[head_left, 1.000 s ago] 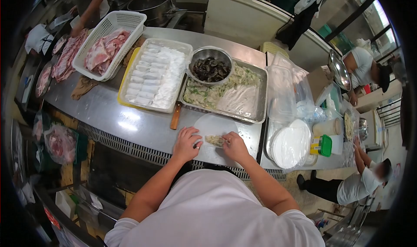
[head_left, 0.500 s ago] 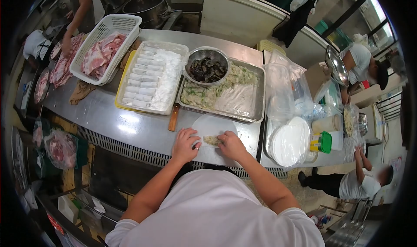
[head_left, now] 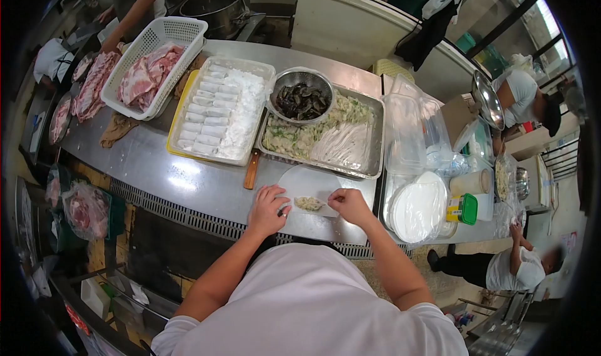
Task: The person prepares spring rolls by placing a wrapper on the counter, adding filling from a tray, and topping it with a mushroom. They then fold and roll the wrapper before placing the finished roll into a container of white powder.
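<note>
A round, pale wrapper sheet lies on the steel table in front of me, with a small mound of filling on its lower part. My left hand rests at the sheet's left edge, fingers spread. At the right of the filling, my right hand has its fingers pinched; a thin thing seems to be between them, too small to name. Beyond the sheet stands a metal tray of filling, with a steel bowl of dark pieces on it. A wooden-handled tool lies to the left.
White rolls lie in powder in a plastic tub at the left, beside a white basket of raw meat. Plastic-wrapped round sheets and clear containers stand right. Co-workers are at the far left and right.
My right hand has moved right, off the filling, and its fingers are now pinched. My left hand has hardly moved. At the far left, a co-worker's arm has shifted over the meat.
</note>
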`<state>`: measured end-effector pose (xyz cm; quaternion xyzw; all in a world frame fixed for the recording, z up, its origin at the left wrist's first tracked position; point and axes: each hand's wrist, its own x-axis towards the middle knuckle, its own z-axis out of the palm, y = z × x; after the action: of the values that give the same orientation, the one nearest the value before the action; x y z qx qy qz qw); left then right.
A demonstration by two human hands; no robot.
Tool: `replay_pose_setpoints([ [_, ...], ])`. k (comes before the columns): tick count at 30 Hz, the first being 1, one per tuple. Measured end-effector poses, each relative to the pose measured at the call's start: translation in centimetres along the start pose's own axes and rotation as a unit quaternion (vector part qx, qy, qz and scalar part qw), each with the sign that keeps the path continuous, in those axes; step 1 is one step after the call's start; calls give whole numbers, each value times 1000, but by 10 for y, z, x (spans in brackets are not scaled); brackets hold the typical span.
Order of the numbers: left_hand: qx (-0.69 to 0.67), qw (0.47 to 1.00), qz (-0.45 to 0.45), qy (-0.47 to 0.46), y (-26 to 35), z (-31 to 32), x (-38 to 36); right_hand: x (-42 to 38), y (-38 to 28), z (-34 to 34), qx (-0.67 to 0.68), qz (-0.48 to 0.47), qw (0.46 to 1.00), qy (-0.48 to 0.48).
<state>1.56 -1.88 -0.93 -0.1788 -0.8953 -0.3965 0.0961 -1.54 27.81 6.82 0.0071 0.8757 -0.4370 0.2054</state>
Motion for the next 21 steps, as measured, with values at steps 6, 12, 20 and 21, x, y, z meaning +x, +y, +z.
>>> replay_pose_setpoints([
  [6,1,1000,3,-2,-1,1,0,-2,-90,-82,442,-61,891,-80],
  [12,3,1000,4,-2,-2,2,0,44,-133,-137,570,-239,766,-176],
  [20,2,1000,1,11,-3,4,0,140,-76,-87,-200,-98,947,230],
  [21,-2,1000,3,16,-1,4,-1,143,-95,-87,-177,-110,951,227],
])
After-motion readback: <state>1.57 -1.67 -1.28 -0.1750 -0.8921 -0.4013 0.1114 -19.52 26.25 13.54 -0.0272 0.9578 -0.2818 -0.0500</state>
